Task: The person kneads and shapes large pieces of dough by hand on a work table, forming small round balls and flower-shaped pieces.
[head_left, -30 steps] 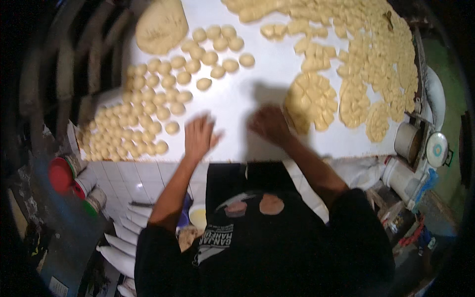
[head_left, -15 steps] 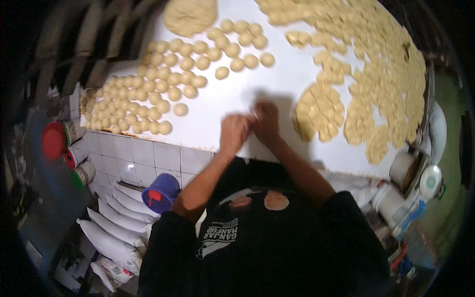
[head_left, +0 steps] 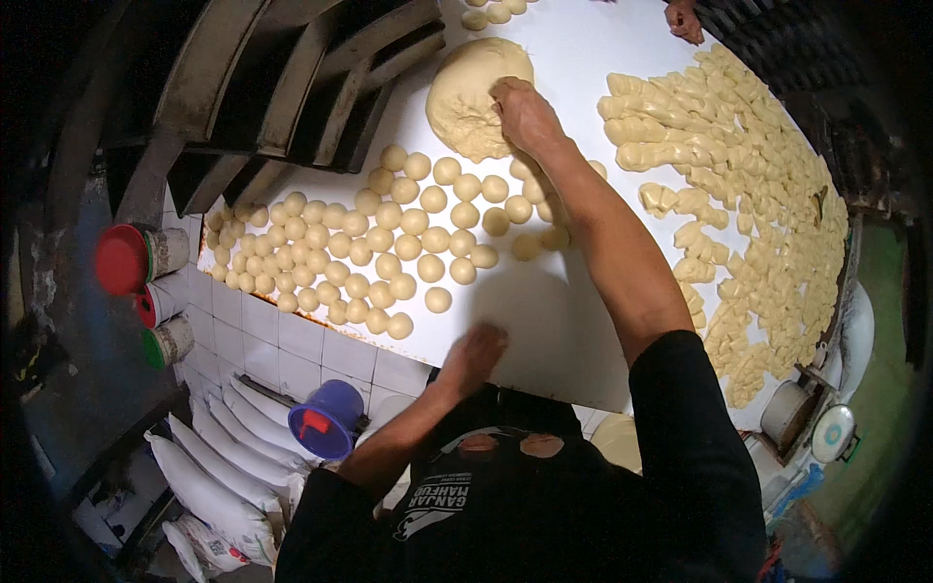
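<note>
My right hand [head_left: 528, 115] reaches far across the white table to a large round mass of pale dough [head_left: 466, 83]. Its fingers are curled and pinch the dough at the mass's right side. Close to the front edge of the table, my left hand [head_left: 476, 355] hovers with its fingers smeared by motion; whether they are closed cannot be made out. Many smooth dough balls [head_left: 374, 243] lie in loose rows to the left and centre, several of them partly behind my right forearm. A wide spread of cut yellow dough pieces [head_left: 758, 223] covers the right side.
Dark metal trays or racks [head_left: 301, 87] overhang the far left corner. Another person's hand [head_left: 684, 21] rests at the far edge. A blue bucket [head_left: 327, 418] and white sacks [head_left: 219, 486] stand below left. A metal pot [head_left: 783, 408] and round scale [head_left: 833, 432] are at right.
My hands, together earlier over the near table, have parted. The right went forward to the big dough mass; the left stayed near the front edge. The view has shifted, showing more of the far side.
</note>
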### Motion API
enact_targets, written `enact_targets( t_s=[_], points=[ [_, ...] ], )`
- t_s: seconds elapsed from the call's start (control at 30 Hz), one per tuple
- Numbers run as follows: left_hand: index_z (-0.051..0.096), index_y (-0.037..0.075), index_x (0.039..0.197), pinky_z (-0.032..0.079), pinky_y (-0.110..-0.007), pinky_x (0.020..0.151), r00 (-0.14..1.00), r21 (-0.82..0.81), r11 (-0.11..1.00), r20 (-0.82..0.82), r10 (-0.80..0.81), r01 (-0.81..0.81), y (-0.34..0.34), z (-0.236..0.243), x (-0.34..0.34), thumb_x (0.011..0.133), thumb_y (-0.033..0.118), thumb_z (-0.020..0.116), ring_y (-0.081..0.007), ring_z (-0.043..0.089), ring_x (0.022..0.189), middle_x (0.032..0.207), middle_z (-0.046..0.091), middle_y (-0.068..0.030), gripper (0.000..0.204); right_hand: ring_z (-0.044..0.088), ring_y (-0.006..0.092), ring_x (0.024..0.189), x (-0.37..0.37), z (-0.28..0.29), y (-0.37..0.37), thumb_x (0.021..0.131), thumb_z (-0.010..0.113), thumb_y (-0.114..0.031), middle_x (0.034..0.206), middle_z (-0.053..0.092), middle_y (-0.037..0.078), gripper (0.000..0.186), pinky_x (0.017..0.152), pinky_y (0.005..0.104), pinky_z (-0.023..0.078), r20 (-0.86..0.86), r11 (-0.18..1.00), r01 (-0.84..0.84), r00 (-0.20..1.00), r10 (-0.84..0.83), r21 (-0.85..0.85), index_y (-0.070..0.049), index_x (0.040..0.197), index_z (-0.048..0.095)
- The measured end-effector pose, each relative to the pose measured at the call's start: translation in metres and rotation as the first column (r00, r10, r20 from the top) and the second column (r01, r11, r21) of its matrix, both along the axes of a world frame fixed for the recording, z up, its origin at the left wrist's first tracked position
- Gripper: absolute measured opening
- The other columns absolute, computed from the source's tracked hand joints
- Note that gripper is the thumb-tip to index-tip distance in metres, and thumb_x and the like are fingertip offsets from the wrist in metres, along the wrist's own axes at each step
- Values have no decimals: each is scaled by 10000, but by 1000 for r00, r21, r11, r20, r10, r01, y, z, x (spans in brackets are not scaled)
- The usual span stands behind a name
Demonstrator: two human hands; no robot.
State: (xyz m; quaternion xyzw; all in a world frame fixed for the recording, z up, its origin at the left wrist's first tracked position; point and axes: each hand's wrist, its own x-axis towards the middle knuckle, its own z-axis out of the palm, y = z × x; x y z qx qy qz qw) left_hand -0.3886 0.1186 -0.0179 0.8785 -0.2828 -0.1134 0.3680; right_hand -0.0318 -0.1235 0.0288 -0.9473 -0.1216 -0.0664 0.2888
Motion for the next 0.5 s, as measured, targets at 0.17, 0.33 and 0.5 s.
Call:
enact_targets(
  t_s=[0.17,0.33,0.5],
  points=[
    [660,8,1221,546,-478,927,898,-166,888,29,439,-429,5,118,216,987,121,664,-405,653,1132,1180,678,-204,260,539,431,927,-140,79,26,1035,589,-131,949,553,232,156,805,505,458,-83,974,170,984,-159,148,23,1051,583],
    [658,-23,1089,545,-532,893,894,76,934,324,309,-350,-6,63,356,1033,243,617,-442,692,982,1099,688,-228,275,638,427,913,-392,8,-23,916,745,-170,1000,635,213,223,746,502,525,-432,993,-41,898,84,107,-22,1052,651],
    [648,73,894,526,-516,630,970,149,960,-14,241,-236,-45,107,246,1035,350,606,-398,681,799,915,686,-178,313,628,349,787,-368,-1,-45,836,764,-249,821,650,128,199,739,536,476,-471,960,-8,873,-130,-279,-74,774,693]
  ],
)
